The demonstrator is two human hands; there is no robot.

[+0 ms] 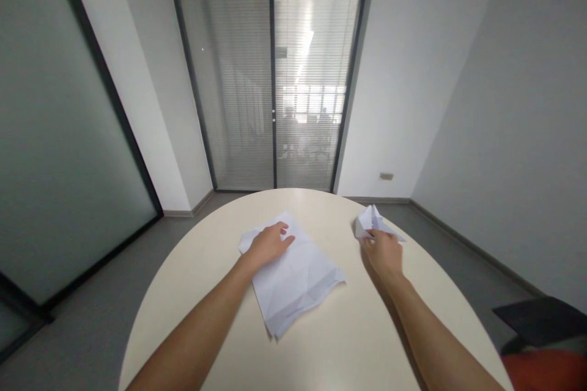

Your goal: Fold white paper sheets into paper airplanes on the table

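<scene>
A creased sheet of white paper point(293, 284) lies on the round cream table point(353, 330), its near edge uneven and slightly raised. My left hand point(269, 244) is over the upper left part of this sheet, thumb and fingers apart and slightly curled. Whether its fingertips press on the paper is hard to tell. Toward the table's far right edge, my right hand point(384, 252) pinches a crumpled piece of white paper point(368, 220), which stands up in folds beyond the fingers. Part of that piece is hidden behind the hand.
Past the table stands a glass double door point(273, 91) with blinds. A frosted glass panel point(59, 134) is on the left. At the lower right is a chair point(545, 321) with black and red parts. A socket plate point(386, 176) sits low on the far wall.
</scene>
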